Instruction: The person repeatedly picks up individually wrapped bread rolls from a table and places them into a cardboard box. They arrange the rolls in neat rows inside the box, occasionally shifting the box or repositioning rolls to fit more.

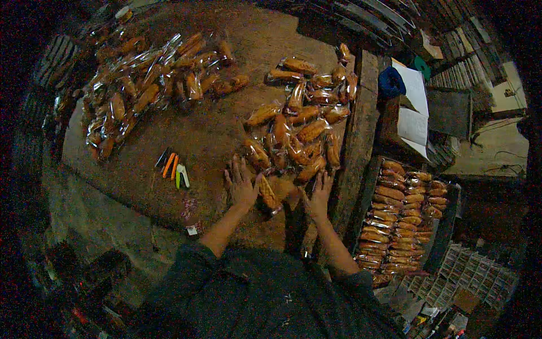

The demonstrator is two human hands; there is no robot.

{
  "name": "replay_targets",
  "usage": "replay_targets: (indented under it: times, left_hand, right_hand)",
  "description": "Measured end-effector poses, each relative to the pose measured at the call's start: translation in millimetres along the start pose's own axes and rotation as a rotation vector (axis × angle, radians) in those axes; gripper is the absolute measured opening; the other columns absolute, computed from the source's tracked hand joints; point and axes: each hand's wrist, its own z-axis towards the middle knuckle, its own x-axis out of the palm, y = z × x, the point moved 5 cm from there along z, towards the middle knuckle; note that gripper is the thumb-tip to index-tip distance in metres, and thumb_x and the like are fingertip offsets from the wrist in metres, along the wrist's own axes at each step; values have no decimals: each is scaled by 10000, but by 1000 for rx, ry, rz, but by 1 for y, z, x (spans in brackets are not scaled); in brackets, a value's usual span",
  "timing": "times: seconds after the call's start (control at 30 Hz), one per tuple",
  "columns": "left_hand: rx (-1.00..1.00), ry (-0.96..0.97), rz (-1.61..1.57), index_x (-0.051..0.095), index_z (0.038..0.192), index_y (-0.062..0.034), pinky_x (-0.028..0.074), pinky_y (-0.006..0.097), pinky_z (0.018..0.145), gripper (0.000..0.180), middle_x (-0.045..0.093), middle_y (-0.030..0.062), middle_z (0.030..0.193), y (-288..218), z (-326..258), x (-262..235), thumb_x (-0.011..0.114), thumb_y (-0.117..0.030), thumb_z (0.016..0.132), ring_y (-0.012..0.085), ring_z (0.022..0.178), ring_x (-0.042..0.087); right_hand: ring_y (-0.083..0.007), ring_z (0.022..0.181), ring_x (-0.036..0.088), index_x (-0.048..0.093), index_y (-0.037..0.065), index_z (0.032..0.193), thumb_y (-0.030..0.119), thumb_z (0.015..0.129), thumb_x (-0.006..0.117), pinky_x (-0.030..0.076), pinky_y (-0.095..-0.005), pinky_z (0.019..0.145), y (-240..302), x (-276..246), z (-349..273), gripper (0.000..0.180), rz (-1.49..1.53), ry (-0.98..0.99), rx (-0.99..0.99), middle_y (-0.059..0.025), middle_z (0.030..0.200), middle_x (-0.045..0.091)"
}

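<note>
- Left hand (244, 185): open, fingers spread, palm hidden, beside a wrapped loaf (269, 193) lying between the hands; contact is hard to tell.
- Right hand (318, 199): open, fingers extended toward the near edge of the heaped loaves (312, 131); whether fingertips touch is unclear.
- Heap on the tabletop (169, 130): loaves overlap, partly hiding one another.
- Farther-left pile (148, 97): glare blurs individual outlines.
- Dark rim swallows the surroundings.
</note>
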Motion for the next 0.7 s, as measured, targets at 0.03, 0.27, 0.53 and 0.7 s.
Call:
replay_targets:
  times: [0.03,0.27,0.53,0.7]
  left_hand:
    - [-21,-30,-70,278,1573,4,70,589,1234,812,151,212,1670,-5,6,0,484,-552,1019,410,1544,134]
    - [171,-221,-89,280,1576,-43,133,591,1228,766,173,200,1668,-11,151,-37,493,-525,1020,419,1538,147]
    - [462,-84,-64,413,1539,-203,86,650,1219,701,168,161,1676,-63,341,2,358,-654,1006,437,1538,114]
    - [404,188,225,371,1568,-257,57,716,1184,804,213,119,1676,-115,414,64,281,-772,956,449,1539,98]
  right_hand:
    - [-447,1515,181,253,61,1590,335,921,731,217,-552,1219,4,-9,8,866,88,-76,-77,-222,1649,194]
    - [-433,1501,228,290,116,1586,311,890,758,224,-528,1222,-8,-107,188,861,-12,-373,-333,-220,1639,224]
    - [-452,1482,254,301,105,1578,538,927,657,237,-561,1202,-38,-120,446,859,-488,-530,-502,-224,1623,267]
    - [-439,1512,193,303,110,1582,633,917,610,187,-558,1224,-78,-57,543,899,-318,-428,-463,-223,1614,287]
